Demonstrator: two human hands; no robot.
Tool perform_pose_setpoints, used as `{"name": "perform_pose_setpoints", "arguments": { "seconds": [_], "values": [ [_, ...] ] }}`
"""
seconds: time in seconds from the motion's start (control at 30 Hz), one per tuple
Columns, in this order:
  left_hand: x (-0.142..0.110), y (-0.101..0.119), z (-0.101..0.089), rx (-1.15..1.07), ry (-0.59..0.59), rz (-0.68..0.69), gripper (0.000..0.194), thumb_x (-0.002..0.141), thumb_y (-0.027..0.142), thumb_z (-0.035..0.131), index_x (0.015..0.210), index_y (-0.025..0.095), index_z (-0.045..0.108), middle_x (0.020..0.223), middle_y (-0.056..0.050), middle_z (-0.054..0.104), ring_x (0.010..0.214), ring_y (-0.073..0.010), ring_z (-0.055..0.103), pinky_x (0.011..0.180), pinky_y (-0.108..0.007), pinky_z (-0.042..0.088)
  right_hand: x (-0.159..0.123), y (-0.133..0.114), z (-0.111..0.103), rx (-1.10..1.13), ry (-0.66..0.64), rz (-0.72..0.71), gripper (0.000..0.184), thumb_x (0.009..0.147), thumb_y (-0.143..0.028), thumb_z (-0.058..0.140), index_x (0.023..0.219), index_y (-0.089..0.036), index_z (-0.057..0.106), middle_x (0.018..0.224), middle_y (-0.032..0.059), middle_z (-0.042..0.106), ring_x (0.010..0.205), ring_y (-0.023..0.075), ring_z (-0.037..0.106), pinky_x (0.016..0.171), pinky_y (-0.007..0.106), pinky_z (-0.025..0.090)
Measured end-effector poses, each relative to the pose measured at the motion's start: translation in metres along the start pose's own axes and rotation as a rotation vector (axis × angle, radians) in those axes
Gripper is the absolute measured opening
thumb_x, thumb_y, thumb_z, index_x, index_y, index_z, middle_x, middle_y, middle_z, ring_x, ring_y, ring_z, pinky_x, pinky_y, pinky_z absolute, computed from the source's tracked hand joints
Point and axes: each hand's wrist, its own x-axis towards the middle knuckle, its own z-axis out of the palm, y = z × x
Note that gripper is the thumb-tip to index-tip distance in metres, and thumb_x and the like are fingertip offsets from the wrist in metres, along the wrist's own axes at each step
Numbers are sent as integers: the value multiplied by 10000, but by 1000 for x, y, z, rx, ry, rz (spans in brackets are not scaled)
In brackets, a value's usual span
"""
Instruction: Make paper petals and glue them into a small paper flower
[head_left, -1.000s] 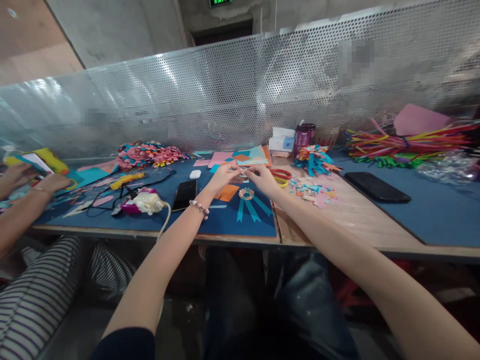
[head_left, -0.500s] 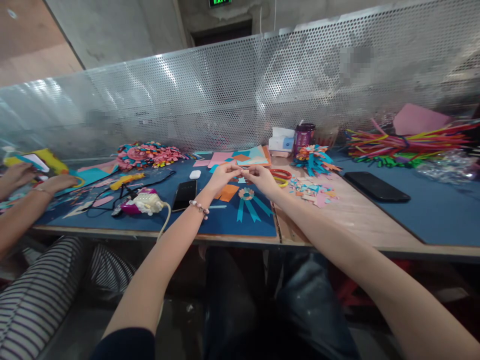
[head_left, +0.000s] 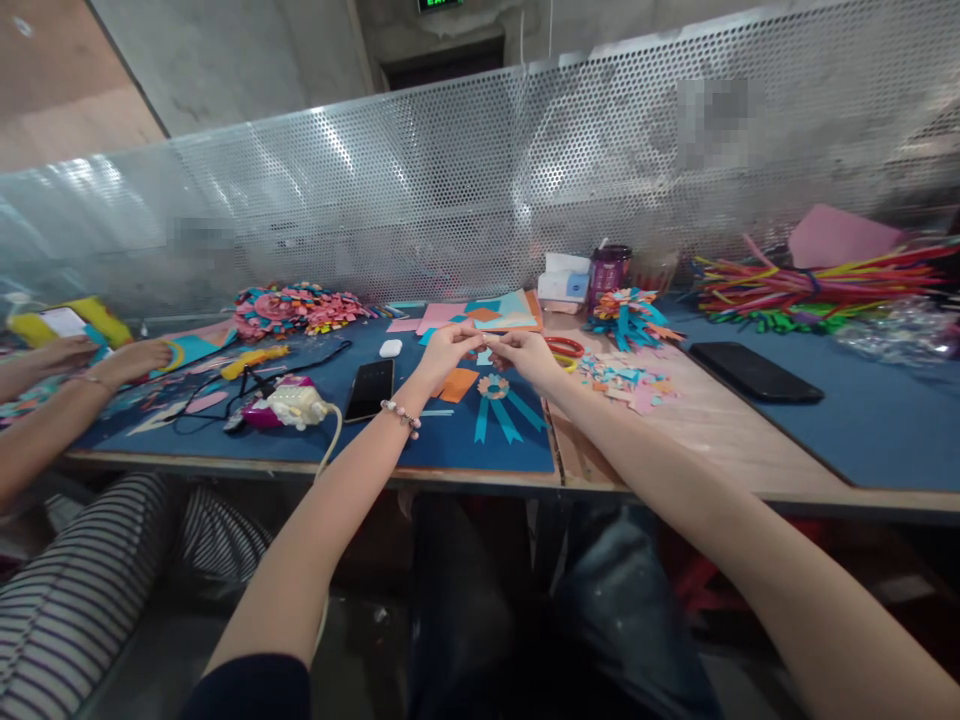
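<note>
My left hand (head_left: 448, 356) and my right hand (head_left: 528, 360) meet fingertip to fingertip above the blue mat (head_left: 450, 450). Both are closed in a pinch on something small between them, too small to name. Just below the fingers lies a round orange paper flower (head_left: 493, 387) with blue ribbon-like paper strips (head_left: 501, 422) fanning toward the front edge. Orange paper squares (head_left: 457, 384) lie under my left wrist, with thin pale blue strips (head_left: 436, 413) nearby. Red and yellow scissors handles (head_left: 564, 350) show beyond my right hand.
A phone (head_left: 370, 390), white earbud case (head_left: 390, 348) and power strip (head_left: 289, 405) with cables lie left. Paper scraps (head_left: 626, 380) and another phone (head_left: 756, 372) lie right. At the back stand a tissue pack (head_left: 564, 285) and cup (head_left: 611, 272). A co-worker's hands (head_left: 135, 362) work far left.
My hands stay nearly in place, with small finger shifts around the small thing. The co-worker's hands have moved slightly to the right.
</note>
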Motion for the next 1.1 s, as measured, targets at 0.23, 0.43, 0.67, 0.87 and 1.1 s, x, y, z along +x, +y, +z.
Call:
{"name": "perform_pose_setpoints", "arguments": {
  "seconds": [0.23, 0.43, 0.67, 0.87, 1.1],
  "values": [
    [1, -1, 0, -28, 16, -28, 242, 763, 332, 653, 906, 138, 676, 957, -90, 691, 796, -149, 629, 714, -265, 479, 2, -2, -7, -1, -105, 23, 370, 668, -500, 749, 704, -161, 605, 657, 32, 668, 536, 120, 587, 498, 237, 499],
    [5, -6, -7, -58, 71, -77, 253, 751, 336, 659, 912, 141, 671, 960, -95, 693, 844, -169, 646, 730, -272, 492, 5, 1, -9, 29, -120, 49, 249, 713, -373, 737, 746, -157, 617, 698, 41, 678, 576, 134, 613, 501, 241, 520],
    [15, -16, -22, -169, 204, -169, 171, 795, 298, 587, 864, 142, 582, 922, -107, 679, 808, -187, 669, 660, -290, 524, 26, -1, -57, 92, 488, 74, 56, 784, -194, 588, 749, -157, 568, 574, -16, 579, 445, 90, 527, 438, 211, 473],
    [13, -13, -25, -89, 198, -184, 298, 737, 298, 689, 950, 154, 540, 914, -114, 683, 834, -190, 663, 680, -292, 525, 32, 10, -86, -28, 623, 136, 92, 765, -162, 533, 674, -164, 543, 527, -9, 551, 401, 115, 502, 425, 255, 446],
    [4, -10, -19, 34, -25, -147, 339, 735, 319, 692, 1004, 156, 563, 946, -106, 699, 867, -188, 667, 737, -307, 502, 20, 13, -47, -506, 262, -264, 144, 797, -259, 537, 835, -169, 643, 730, 40, 655, 652, 167, 589, 645, 303, 486]
  ]
}}
